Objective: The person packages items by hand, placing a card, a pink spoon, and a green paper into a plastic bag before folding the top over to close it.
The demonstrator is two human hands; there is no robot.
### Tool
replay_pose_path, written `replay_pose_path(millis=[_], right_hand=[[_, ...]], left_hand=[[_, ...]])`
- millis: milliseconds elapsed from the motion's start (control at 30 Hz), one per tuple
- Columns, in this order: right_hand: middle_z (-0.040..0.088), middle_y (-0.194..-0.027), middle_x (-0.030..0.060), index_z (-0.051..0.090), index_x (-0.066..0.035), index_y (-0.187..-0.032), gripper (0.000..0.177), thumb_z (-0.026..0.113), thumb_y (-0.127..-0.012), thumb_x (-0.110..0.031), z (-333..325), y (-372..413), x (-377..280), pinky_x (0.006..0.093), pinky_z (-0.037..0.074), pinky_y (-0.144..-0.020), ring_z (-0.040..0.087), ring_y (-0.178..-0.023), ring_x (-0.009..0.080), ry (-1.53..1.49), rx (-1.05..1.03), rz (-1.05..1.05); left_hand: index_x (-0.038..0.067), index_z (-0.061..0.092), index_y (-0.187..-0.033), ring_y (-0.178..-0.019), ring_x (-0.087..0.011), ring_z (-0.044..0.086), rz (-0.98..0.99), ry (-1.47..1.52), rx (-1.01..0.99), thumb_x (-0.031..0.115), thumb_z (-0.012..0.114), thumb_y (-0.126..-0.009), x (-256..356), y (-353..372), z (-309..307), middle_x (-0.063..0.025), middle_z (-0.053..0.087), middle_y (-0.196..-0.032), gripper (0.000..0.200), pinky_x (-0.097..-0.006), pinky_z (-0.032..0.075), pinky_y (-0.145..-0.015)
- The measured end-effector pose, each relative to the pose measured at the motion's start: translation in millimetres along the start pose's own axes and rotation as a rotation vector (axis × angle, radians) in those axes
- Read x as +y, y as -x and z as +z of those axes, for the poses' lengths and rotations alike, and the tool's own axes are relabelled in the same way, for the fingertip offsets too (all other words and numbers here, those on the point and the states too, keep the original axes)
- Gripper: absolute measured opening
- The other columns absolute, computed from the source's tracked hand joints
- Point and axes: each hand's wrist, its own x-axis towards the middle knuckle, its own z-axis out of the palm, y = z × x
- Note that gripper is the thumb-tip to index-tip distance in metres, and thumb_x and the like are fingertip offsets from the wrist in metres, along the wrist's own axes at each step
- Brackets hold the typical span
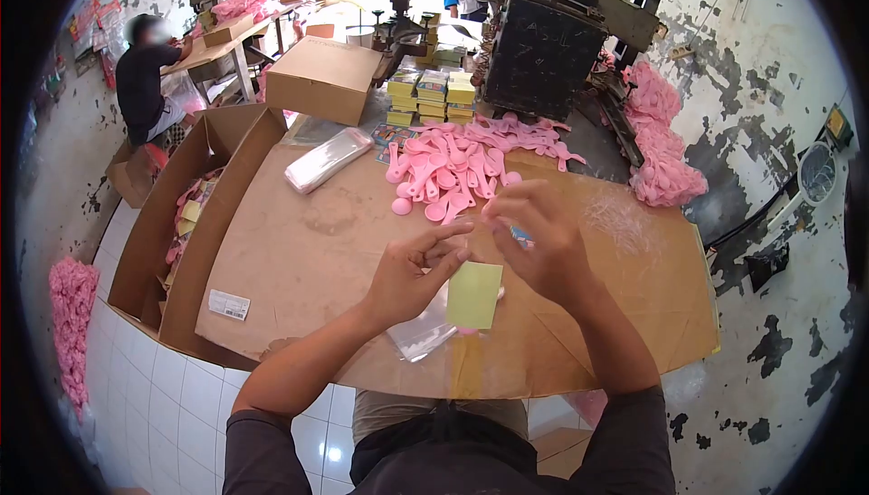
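Observation:
My left hand (412,276) reaches in from the left, index finger and thumb stretched out and apart. Its thumb tip is right at the top left corner of a pale yellow card (475,297). Facing it, my right hand (541,246) has its thumb and fingertips pinched together near the pile of pink scoops (444,169); what they hold is too small to make out. Part of a blue printed card (521,236) shows beside the right palm. Clear plastic bags (420,336) lie below the yellow card, where a bit of pink shows at its lower edge.
A bundle of clear bags (329,159) lies left of the scoops. Behind them stand stacked cards (432,88), a cardboard box (323,75) and a black machine (543,47). An open carton (210,223) adjoins the table's left side. A person (145,79) sits at another table.

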Motion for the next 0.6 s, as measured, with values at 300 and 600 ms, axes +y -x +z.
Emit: replay_pose_path(millis=[300,600], right_hand=[[0.06,-0.097,0.0053,0.066,-0.007,-0.095,0.023,0.074,-0.075,-0.017,15.7,2.7,-2.4,0.0375,0.046,-0.086,0.061,-0.099,0.0227,0.465,-0.151,-0.345],[0.054,-0.077,0.0045,0.058,-0.005,-0.092,0.013,0.062,-0.096,-0.016,-30.5,14.8,53.2,0.0313,0.047,-0.068,0.058,-0.074,0.0133,-0.593,-0.188,0.586]], left_hand=[[-0.004,0.054,-0.143,-0.086,-0.0216,0.077,0.101,-0.372,-0.026,0.006,0.067,-0.099,-11.0,4.5,0.3,-0.0154,0.078,-0.097,0.047,-0.0307,0.061,-0.078],[-0.004,0.055,-0.141,-0.099,-0.0155,0.074,-0.058,-0.155,-0.104,0.009,0.064,-0.103,-3.1,-2.7,-5.0,-0.0152,0.077,-0.106,0.042,-0.0277,0.057,-0.091]])
